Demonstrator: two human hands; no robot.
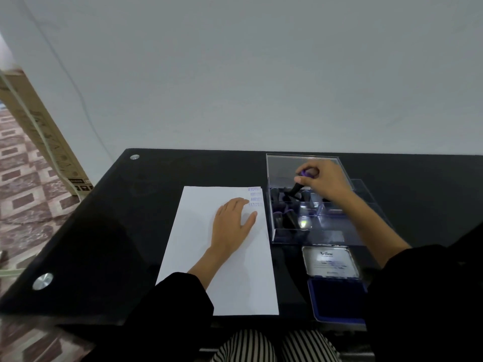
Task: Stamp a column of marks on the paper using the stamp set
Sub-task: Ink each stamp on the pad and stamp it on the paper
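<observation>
Right hand (322,182): grip clenched round a black-handled, purple-capped stamp (297,188) over the clear acrylic box (287,239). Left hand (232,220): grip released, lying flat on the white paper sheet (183,244), thumb just below the purple marks (254,197).

Risks, as judged: the thumb smears wet ink; the column runs off the paper's right edge.

Glossy black surface (117,218); bare grey wall (261,74); patterned tiled floor (26,192).

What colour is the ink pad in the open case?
Dark blue ink pad; the head view shows it best.

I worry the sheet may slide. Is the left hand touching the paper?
Touching. The head view shows the left hand lying flat, palm down, on the paper, with no gap beneath it.
</observation>
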